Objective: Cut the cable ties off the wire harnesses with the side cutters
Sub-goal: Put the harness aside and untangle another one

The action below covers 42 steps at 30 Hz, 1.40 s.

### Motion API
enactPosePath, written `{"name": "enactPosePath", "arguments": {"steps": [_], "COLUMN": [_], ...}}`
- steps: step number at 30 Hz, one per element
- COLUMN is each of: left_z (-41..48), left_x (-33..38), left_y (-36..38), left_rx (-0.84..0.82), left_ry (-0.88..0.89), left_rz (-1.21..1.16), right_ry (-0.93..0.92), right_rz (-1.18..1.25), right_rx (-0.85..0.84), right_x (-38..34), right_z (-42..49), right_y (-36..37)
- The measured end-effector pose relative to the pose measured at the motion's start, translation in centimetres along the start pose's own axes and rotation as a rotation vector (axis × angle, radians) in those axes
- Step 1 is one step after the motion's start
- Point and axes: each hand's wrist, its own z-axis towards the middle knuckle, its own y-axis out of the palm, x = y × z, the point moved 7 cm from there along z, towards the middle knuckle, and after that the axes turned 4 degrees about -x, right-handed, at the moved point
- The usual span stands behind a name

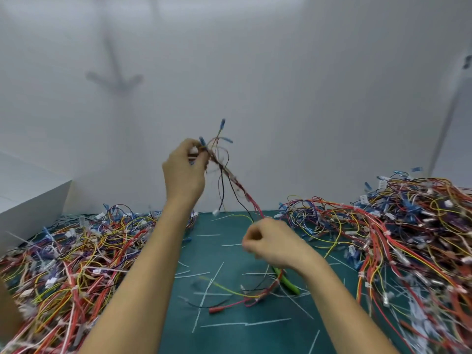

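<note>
Wire harness (237, 185) is up in the air over the far middle of the mat (255, 335), strung at a slant between my two hands. My left hand (185, 172) is raised and pinches the upper end, fingers curled round the bundle just below its blue connectors (222, 123), which fan out above the fingertips. From there the red and dark strands run down and right to my right hand (273, 241), which hangs low over the mat's centre, clenched into a fist. The green handles of the side cutters (288, 282) stick out from under the heel of that fist, so I read it as gripping them; the blur stops me telling whether it also holds the strand. Below the fist the harness tail trails onto the mat, ending in a red terminal near the middle.

Cut cable ties (204, 297), thin white strips, lie scattered across the bare green. One heap of harnesses (63, 254) covers the mat's left edge, and a taller heap (408, 226) covers the right edge. A white box (30, 200) stands at the far left corner.
</note>
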Motion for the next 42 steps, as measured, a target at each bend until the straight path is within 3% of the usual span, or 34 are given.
{"name": "enactPosePath", "arguments": {"steps": [3,5,10,14,16,19,23,27,31,37,40,42], "left_z": [0.4,0.1,-1.5,-2.4,-2.7,-3.6,-4.4,-5.3,-5.9,-6.3,-6.0,-5.8], "left_x": [3.4,5.2,6.4,4.8,4.1,3.5,3.0,1.7,3.7,7.2,7.4,7.4], "left_y": [-0.6,-0.9,-1.5,-1.0,-0.1,1.8,3.0,2.5,2.2,2.0,1.9,1.5], "left_rx": [-0.099,-0.159,-0.186,-0.011,0.045,0.027,0.069,0.120,0.028,-0.141,-0.246,-0.229], "left_ry": [0.132,0.193,0.162,-0.018,-0.105,-0.237,-0.347,-0.448,-0.360,-0.176,-0.229,-0.223], "left_rz": [-0.145,-0.232,-0.579,-0.995,-1.171,-1.293,-1.248,-0.816,-0.547,-0.571,-0.738,-0.704], "right_ry": [-0.022,-0.092,-0.317,-0.471,-0.463,-0.360,-0.322,-0.240,-0.201,-0.202,-0.214,-0.240], "right_rz": [0.148,0.160,0.286,0.572,0.747,0.826,0.868,0.961,0.987,0.996,0.962,0.875], "right_rx": [0.514,0.679,0.642,0.604,0.512,0.365,0.292,0.506,0.633,0.670,0.704,0.729], "right_x": [0.3,0.0,-2.0,-2.7,-2.7,-2.7,-2.6,-1.5,-1.3,-2.1,-2.4,-2.9], "right_z": [-1.0,-1.6,-1.0,-1.4,-1.0,-0.3,-0.4,-0.9,-1.2,-1.2,-1.5,-2.0], "right_y": [-5.0,-7.0,-8.2,-8.4,-8.0,-7.2,-6.9,-7.5,-7.6,-6.6,-6.8,-7.1]}}
